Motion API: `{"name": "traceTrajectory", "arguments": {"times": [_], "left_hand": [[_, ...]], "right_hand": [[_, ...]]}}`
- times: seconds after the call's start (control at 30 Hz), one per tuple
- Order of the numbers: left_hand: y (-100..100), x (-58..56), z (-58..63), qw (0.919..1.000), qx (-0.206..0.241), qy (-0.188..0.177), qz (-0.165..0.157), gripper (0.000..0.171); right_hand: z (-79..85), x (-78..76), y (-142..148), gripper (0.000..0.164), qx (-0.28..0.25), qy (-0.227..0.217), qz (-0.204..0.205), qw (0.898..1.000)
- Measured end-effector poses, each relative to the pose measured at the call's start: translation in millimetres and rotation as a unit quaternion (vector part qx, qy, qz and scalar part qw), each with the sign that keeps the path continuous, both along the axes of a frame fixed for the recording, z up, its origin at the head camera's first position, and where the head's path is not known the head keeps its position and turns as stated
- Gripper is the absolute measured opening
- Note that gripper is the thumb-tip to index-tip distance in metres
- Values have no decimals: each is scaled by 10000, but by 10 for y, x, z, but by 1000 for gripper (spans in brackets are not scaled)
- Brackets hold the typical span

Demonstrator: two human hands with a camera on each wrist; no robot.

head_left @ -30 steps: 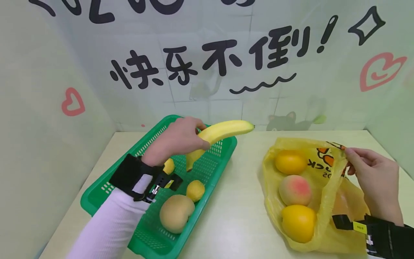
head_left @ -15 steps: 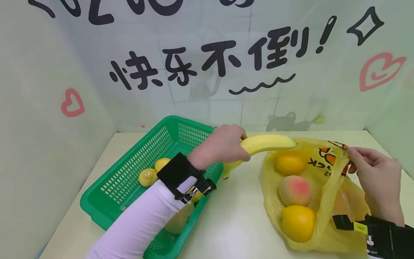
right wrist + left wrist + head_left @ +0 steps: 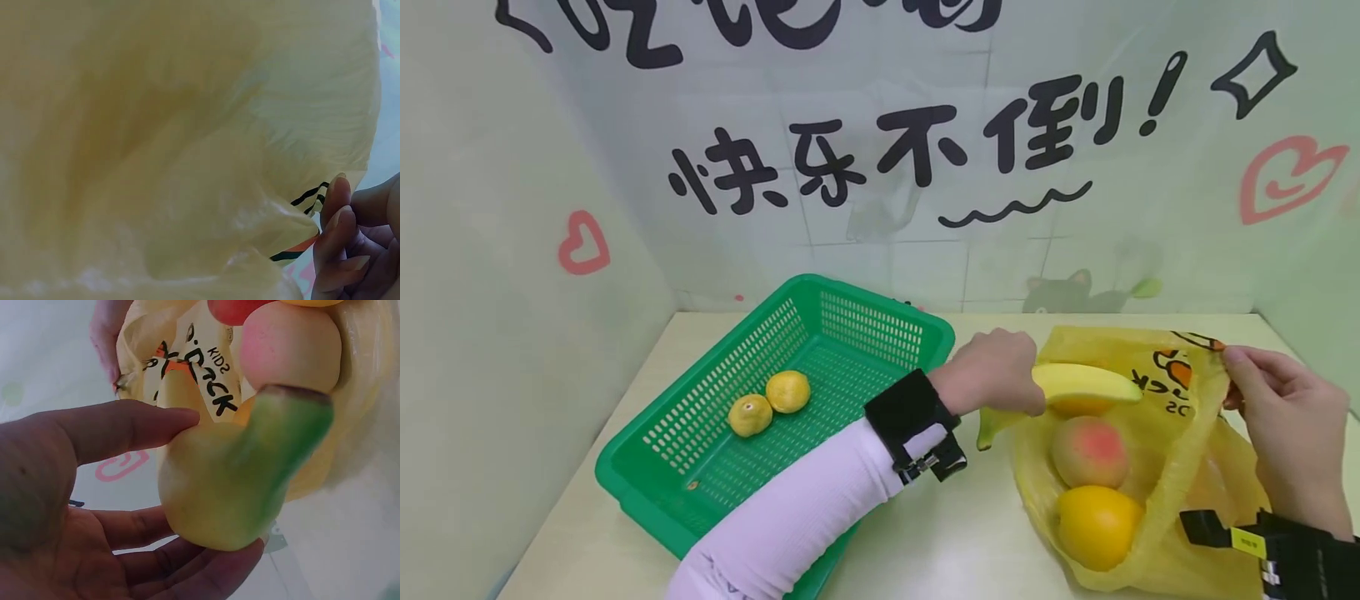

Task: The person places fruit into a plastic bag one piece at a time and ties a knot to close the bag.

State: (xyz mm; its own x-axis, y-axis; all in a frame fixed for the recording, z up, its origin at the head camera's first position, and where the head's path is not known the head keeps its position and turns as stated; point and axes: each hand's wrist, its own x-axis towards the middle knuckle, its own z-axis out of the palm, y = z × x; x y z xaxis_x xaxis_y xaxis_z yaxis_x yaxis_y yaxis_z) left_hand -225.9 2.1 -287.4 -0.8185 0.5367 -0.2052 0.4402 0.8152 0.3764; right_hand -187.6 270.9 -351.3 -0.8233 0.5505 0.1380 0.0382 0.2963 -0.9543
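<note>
My left hand (image 3: 996, 371) grips a yellow banana (image 3: 1086, 383) near its stem end, and its far end overlaps the opening of a yellow plastic bag (image 3: 1206, 550) in the head view. Up close in the left wrist view, the banana's green stem (image 3: 290, 419) points toward the bag, with thumb and fingers on either side of the fruit. My right hand (image 3: 1292, 417) pinches the bag's upper right rim, holding the mouth open. Inside the bag lie a pink-blushed peach (image 3: 1090, 452) and an orange-yellow round fruit (image 3: 1099, 527); another orange fruit is mostly hidden behind the banana.
A green plastic basket (image 3: 700, 533) stands on the left of the table, with two yellow lemon-like fruits (image 3: 787, 392) in it. My left forearm (image 3: 797, 508) crosses over its right side. A printed wall (image 3: 880, 275) rises behind the table.
My left hand has carried the banana rightward from above the basket to the bag's opening. The right hand keeps its pinch on the bag's rim. The view has shifted slightly.
</note>
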Motion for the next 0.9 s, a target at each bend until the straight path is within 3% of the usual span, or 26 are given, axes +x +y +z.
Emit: {"name": "traceTrajectory", "arguments": {"times": [0.27,0.43,0.67,0.9], "left_hand": [[261,46,-187,9998,-108,130,-123,38],[382,60,-299,9996,-162,225,7,41],[527,65,-400,9995,-140,264,-59,42],[685,28,-456,9971,-107,728,-185,42]], "right_hand": [[-44,-11,45,8,59,-100,235,9997],[-79,-44,20,9,159,-140,256,9994],[-71,-13,1,9,38,19,256,9997],[-35,-9,-33,10,139,223,128,9996]]}}
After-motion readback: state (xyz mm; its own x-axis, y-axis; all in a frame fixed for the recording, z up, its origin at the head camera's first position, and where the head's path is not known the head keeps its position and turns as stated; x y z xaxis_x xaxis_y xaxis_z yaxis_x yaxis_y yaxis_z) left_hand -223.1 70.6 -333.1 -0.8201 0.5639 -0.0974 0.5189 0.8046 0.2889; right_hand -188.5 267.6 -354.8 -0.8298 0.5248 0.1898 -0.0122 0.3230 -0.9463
